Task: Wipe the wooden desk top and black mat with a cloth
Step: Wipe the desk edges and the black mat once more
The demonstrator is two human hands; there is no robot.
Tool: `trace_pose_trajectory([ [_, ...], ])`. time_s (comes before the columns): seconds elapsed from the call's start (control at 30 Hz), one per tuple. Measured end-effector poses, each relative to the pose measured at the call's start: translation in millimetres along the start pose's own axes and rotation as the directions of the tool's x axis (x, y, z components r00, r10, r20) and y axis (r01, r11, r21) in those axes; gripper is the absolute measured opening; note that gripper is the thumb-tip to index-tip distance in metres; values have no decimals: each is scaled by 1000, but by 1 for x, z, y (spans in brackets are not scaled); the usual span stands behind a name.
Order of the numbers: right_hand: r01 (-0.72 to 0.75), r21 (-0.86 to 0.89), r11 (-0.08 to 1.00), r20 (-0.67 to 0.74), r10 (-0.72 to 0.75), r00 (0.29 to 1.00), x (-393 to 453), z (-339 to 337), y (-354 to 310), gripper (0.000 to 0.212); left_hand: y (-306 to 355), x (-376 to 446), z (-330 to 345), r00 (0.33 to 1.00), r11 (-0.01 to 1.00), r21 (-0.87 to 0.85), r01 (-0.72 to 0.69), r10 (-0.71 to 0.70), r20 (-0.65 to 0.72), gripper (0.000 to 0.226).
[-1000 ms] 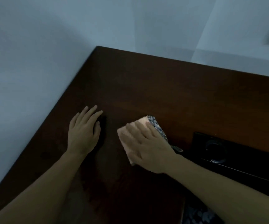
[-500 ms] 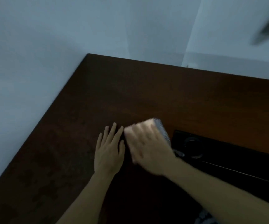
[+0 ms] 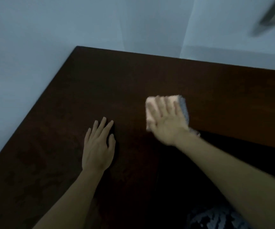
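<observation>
Walls point(image 3: 67, 22), pale and bluish, stand behind and to the left of a dark wooden surface point(image 3: 150, 76) that fills most of the view, its far left corner meeting them. Along the lower right lies a black mat point(image 3: 232, 156), very dark and hard to make out in the dim light, with the right forearm passing over it. Left hand point(image 3: 98, 146) rests palm down on the bare wood, fingers straight and slightly spread, holding nothing. Right hand point(image 3: 168, 119), blurred, lies flat with straight fingers pressing on a folded cloth point(image 3: 151, 106), pinkish with a grey patterned edge on its right side. That cloth sits on the wood just beyond the mat's far edge, well apart from the left hand. Patterned fabric point(image 3: 216, 219) shows at the bottom edge.
</observation>
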State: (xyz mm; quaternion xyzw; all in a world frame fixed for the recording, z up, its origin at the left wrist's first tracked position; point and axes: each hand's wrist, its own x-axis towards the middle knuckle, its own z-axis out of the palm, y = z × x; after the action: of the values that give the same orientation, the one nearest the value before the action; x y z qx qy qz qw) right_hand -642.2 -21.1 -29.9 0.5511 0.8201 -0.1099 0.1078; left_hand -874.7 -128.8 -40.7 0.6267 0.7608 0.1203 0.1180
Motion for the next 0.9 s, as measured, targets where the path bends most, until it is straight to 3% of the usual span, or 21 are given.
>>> trace_pose_trajectory([
  [0.13,291,54,955,-58,-288,956,-83,31,-46,66,2,1,-4,999,1000,16,14,-15,48,52],
  [0.23,354,18,935,-21,-354,935,-103,39,-20,66,2,0,-4,999,1000,22,14,-15,41,52],
  [0.33,293,4,956,-9,-293,956,-94,32,-7,67,1,0,-4,999,1000,24,-1,0,45,52],
  [0.5,49,44,998,-65,-46,997,-68,27,-40,67,3,1,-2,1000,1000,23,12,-13,26,50],
  [0.73,96,103,990,-36,-93,995,-148,48,-29,66,0,-1,-3,995,997,52,-60,56,78,52],
  [0.9,-45,53,998,-44,47,998,-161,53,16,67,-1,-2,-2,981,981,70,-181,175,87,53],
])
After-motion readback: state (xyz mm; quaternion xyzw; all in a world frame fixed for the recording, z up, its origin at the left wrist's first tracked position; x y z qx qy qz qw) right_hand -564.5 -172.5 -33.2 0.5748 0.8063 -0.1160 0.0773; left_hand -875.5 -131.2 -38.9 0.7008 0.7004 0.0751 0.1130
